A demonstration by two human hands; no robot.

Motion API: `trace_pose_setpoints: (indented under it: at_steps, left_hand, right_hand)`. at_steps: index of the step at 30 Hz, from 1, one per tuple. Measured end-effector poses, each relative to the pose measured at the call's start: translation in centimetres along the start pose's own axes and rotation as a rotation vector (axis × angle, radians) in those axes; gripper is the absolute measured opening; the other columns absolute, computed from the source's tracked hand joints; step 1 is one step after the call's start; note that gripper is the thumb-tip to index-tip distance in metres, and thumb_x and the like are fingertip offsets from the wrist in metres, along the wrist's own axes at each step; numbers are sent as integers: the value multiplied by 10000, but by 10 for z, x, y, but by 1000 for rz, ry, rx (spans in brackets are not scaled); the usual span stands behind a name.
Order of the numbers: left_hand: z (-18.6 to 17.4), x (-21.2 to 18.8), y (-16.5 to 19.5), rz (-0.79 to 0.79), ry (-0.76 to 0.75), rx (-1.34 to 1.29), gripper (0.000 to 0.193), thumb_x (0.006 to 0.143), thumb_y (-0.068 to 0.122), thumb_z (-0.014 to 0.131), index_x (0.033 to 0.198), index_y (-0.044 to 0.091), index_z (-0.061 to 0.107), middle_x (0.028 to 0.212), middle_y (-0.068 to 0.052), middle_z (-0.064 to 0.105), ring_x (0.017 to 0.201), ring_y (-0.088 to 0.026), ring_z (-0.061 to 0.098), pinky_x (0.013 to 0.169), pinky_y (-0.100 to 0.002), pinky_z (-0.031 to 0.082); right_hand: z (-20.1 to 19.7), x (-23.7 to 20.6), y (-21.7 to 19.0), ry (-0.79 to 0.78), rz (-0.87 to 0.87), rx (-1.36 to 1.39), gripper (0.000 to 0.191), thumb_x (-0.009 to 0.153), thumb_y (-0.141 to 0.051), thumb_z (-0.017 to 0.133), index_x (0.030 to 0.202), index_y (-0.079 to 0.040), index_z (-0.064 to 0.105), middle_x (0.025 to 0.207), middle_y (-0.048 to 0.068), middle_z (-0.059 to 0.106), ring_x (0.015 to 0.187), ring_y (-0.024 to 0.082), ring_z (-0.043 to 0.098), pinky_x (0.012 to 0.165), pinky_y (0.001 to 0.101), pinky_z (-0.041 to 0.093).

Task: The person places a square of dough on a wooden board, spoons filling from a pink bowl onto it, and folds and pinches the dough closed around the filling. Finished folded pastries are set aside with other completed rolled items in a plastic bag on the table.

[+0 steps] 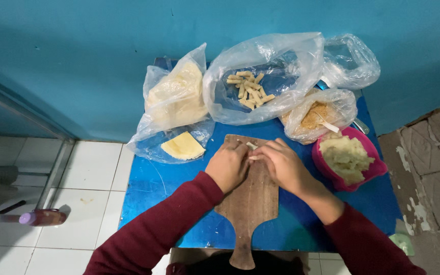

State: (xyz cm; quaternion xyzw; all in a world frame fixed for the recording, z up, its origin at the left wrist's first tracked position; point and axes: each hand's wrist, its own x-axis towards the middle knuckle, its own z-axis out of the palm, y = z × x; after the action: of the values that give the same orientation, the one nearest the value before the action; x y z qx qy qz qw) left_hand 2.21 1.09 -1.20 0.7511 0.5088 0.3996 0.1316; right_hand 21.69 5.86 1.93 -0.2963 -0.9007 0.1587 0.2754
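Observation:
Both my hands rest on a wooden cutting board (250, 203) on a small blue table (154, 183). My left hand (227, 165) and my right hand (278, 163) meet over a small pale roll of dough (252, 146), their fingers curled around it. The roll is mostly hidden by my fingers. Dark red sleeves cover both forearms.
A clear bag of finished pale rolls (248, 89) lies at the back. On the left, a bag of thin yellowish wrappers (176, 97), with one folded wrapper (183, 146) in front. On the right, a pink bowl of mashed filling (346, 158) and a bag of crumbs (314, 116). Blue wall behind, tiled floor left.

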Motion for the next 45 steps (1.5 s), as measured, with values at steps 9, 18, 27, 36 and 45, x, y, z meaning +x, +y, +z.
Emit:
trace_pose_setpoints:
  at_steps: [9, 18, 27, 36, 45]
  left_hand:
    - [-4, 9, 3, -213, -98, 6, 95, 910, 141, 678, 966, 65, 677, 965, -173, 697, 921, -388, 661, 805, -472, 530]
    - [-5, 11, -4, -53, 43, -61, 47, 847, 32, 675, 889, 54, 674, 988, -163, 710, 1000, -375, 663, 864, -443, 538]
    - [-8, 11, -5, -2, 12, -33, 81, 873, 49, 692, 942, 13, 671, 992, -193, 698, 999, -393, 644, 870, -457, 523]
    - [-4, 10, -9, 45, 74, 61, 135, 845, 4, 654, 972, 27, 697, 1008, -187, 675, 948, -397, 622, 858, -457, 518]
    - [-5, 12, -17, 43, 43, 75, 135, 897, 58, 665, 1022, 17, 697, 991, -181, 683, 926, -392, 635, 847, -458, 519]
  right_hand:
    - [13, 9, 28, -21, 88, 27, 55, 878, -135, 740, 904, -87, 741, 902, 76, 714, 866, 315, 602, 804, 393, 482]
    - [13, 10, 24, 26, 43, 3, 111, 870, -120, 756, 955, -91, 691, 918, 69, 689, 902, 325, 581, 822, 401, 474]
    - [6, 12, 8, 58, 9, -42, 62, 894, -114, 723, 941, -76, 707, 894, 84, 679, 879, 326, 571, 805, 418, 480]
    - [8, 15, 6, 115, 25, -75, 62, 901, -73, 680, 957, -60, 702, 904, 89, 679, 894, 323, 581, 815, 416, 477]
    - [9, 17, 2, 143, -30, -179, 126, 899, -78, 679, 1007, -83, 744, 964, 74, 692, 913, 321, 577, 844, 424, 470]
